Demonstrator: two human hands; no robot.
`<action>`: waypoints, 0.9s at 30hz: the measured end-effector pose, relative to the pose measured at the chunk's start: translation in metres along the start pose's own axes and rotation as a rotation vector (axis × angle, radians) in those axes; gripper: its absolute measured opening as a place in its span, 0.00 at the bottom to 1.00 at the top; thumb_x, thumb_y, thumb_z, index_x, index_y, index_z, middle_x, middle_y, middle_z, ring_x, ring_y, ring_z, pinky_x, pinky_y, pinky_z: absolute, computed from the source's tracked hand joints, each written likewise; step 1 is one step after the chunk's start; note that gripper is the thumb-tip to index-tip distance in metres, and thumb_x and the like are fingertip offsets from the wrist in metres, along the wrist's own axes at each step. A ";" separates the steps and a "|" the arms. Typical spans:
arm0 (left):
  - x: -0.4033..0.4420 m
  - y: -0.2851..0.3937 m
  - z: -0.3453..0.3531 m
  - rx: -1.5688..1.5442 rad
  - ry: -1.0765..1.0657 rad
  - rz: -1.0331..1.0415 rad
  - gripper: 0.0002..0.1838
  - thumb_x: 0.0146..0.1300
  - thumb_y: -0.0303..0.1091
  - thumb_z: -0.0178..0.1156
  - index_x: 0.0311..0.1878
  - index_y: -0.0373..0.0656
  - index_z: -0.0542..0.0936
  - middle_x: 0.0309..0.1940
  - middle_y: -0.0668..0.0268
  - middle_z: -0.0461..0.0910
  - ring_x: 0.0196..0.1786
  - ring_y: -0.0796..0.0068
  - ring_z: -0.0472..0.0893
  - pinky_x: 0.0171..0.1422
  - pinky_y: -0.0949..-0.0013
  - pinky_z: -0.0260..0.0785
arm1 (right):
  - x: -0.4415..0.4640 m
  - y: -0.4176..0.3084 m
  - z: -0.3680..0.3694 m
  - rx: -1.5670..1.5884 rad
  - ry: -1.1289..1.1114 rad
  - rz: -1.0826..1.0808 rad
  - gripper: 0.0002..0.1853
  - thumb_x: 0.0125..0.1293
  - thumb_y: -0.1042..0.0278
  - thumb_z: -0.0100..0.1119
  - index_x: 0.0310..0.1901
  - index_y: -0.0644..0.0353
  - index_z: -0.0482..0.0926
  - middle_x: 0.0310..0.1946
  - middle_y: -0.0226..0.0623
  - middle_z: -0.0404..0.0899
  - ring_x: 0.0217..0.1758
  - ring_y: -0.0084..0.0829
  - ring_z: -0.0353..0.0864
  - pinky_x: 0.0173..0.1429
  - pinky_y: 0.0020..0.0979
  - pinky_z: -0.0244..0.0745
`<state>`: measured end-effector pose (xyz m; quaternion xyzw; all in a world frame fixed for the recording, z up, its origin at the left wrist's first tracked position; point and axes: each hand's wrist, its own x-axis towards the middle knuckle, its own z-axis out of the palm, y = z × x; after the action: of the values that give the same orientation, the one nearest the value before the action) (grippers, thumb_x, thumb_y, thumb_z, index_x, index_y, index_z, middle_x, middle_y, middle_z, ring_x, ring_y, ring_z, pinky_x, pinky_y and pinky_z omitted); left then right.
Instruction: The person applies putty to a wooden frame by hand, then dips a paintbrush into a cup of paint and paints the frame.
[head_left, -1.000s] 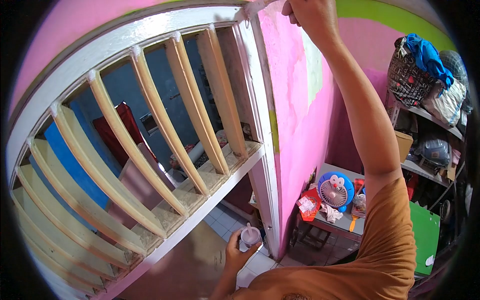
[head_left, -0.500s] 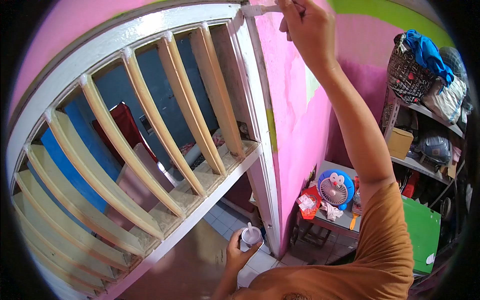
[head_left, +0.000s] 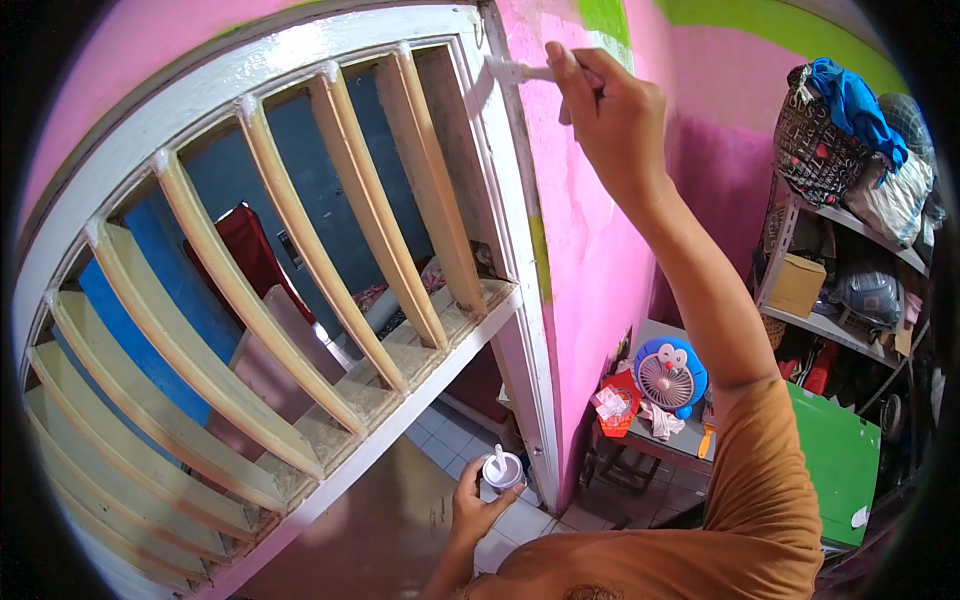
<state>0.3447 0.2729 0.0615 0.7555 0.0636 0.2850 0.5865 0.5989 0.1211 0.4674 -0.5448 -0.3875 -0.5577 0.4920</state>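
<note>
My right hand [head_left: 622, 125] is raised at the upper middle, its fingers closed round the handle of a paintbrush [head_left: 512, 71]. The whitish bristles meet the right upright of the white wooden frame [head_left: 500, 165], just below its top corner. Low in the view, my left hand [head_left: 476, 508] grips a small white paint cup [head_left: 502, 488] from the side. A white stick or spoon handle [head_left: 500, 455] pokes up out of that cup. Cream-coloured slats [head_left: 290, 215] fill the frame, with white paint at their upper ends.
A pink wall [head_left: 580, 250] adjoins the frame on the right. Beyond it, a small table [head_left: 685, 455] bears a blue fan [head_left: 671, 378] and a red package [head_left: 618, 405]. Shelves [head_left: 835, 325] with bags and a green panel [head_left: 835, 465] stand farther right. White floor tiles lie far below.
My right hand has come down a little, taking the paintbrush from the frame's top corner to lower on the upright. My left hand still holds the paint cup in nearly the same place.
</note>
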 end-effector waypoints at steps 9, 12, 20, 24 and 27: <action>-0.001 0.009 -0.003 0.015 -0.002 -0.016 0.35 0.53 0.31 0.81 0.62 0.34 0.75 0.54 0.60 0.80 0.58 0.70 0.80 0.65 0.67 0.72 | 0.008 -0.003 -0.005 0.040 0.097 -0.033 0.17 0.75 0.58 0.63 0.33 0.63 0.83 0.14 0.36 0.78 0.15 0.30 0.79 0.23 0.31 0.72; 0.001 0.008 -0.003 0.018 -0.022 -0.023 0.37 0.52 0.30 0.82 0.63 0.33 0.74 0.54 0.61 0.80 0.59 0.71 0.80 0.66 0.67 0.71 | 0.012 -0.004 -0.002 0.013 0.073 -0.032 0.16 0.75 0.58 0.63 0.33 0.62 0.83 0.14 0.36 0.78 0.15 0.31 0.80 0.24 0.32 0.73; -0.004 0.002 -0.004 0.021 -0.020 0.029 0.34 0.54 0.34 0.81 0.61 0.34 0.76 0.53 0.59 0.80 0.56 0.69 0.81 0.62 0.67 0.73 | -0.005 -0.005 -0.016 -0.012 0.016 -0.058 0.13 0.73 0.59 0.65 0.35 0.60 0.85 0.16 0.34 0.80 0.16 0.28 0.81 0.24 0.30 0.73; -0.005 0.003 -0.004 -0.030 -0.010 -0.020 0.35 0.53 0.29 0.81 0.63 0.34 0.74 0.55 0.62 0.80 0.58 0.71 0.80 0.67 0.66 0.71 | 0.022 -0.011 -0.017 0.026 0.092 -0.092 0.12 0.74 0.60 0.65 0.40 0.60 0.87 0.17 0.32 0.81 0.18 0.22 0.80 0.24 0.24 0.70; -0.005 0.004 -0.006 -0.001 -0.034 -0.018 0.36 0.53 0.30 0.81 0.63 0.34 0.74 0.55 0.62 0.80 0.58 0.71 0.80 0.67 0.66 0.71 | 0.038 -0.008 -0.009 0.039 0.115 -0.137 0.13 0.76 0.63 0.62 0.40 0.65 0.86 0.18 0.36 0.81 0.19 0.23 0.80 0.22 0.28 0.71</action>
<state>0.3363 0.2742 0.0644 0.7592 0.0604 0.2668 0.5906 0.5916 0.1095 0.5047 -0.4743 -0.4057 -0.6127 0.4848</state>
